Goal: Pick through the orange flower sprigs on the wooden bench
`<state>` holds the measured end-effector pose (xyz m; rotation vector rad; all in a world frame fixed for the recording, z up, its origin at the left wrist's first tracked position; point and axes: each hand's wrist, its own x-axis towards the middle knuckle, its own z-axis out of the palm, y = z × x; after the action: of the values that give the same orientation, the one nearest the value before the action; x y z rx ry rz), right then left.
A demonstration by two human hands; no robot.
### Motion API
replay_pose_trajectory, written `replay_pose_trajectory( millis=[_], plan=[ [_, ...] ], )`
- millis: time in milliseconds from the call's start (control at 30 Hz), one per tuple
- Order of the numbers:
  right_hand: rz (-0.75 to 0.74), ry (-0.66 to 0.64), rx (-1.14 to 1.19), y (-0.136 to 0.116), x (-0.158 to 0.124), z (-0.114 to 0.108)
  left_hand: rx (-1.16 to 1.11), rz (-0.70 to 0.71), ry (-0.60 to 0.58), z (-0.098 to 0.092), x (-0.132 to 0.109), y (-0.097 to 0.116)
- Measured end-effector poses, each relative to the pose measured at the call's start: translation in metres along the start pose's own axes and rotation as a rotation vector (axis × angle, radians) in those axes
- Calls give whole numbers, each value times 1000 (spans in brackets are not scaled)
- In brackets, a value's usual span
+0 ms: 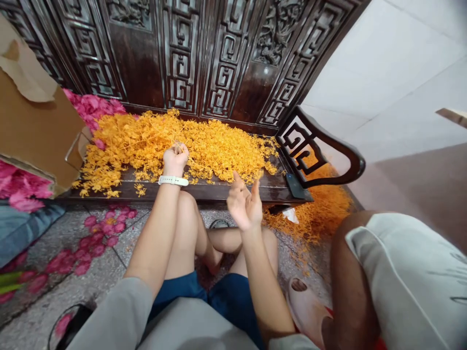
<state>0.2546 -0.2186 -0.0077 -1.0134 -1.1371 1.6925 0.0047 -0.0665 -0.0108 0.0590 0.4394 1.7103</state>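
Observation:
A long heap of small yellow artificial-looking flower sprigs covers much of the dark wooden bench seat. My left hand, a pale band on its wrist, is closed in a pinch at the front of the heap. A thin yellow flower stem seems to run into its fingers; the exact grip is hard to see. Nearer me and to the right, my right hand is raised before the bench edge, palm up, thumb and fingers apart. A yellowish speck shows by a fingertip, too blurred to name.
A cardboard box stands at left, with pink flowers beside it. Pink blossoms lie on the floor. A dark phone-like slab rests by the carved armrest. Orange strands pile beyond. A person's leg is at right.

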Motion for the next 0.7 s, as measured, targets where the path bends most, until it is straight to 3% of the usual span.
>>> replay_pose_trajectory(
  millis=[67, 133, 167, 233, 333, 500, 600, 700],
  plan=[
    [-47, 303, 314, 8, 14, -16, -26, 36, 15, 14, -17, -1],
    [15, 440, 574, 23, 23, -15, -4, 28, -34, 27, -33, -5],
    [73, 397, 644, 31, 26, -9, 21, 20, -80, 32, -41, -8],
    [153, 164, 623, 40, 30, 7, 92, -1, -177, 40, -53, -15],
    [110, -9, 538, 38, 38, 29, 223, -139, -306, 44, -63, -28],
    [-155, 109, 513, 15, 46, 37, 312, -424, -383, 46, -64, -38],
    [-280, 227, 389, 12, 41, 37, 338, -440, -372, 50, -66, -38],
    [-341, 243, 135, 22, 35, 39, 315, -368, -362, 54, -71, -44]
  ],
)
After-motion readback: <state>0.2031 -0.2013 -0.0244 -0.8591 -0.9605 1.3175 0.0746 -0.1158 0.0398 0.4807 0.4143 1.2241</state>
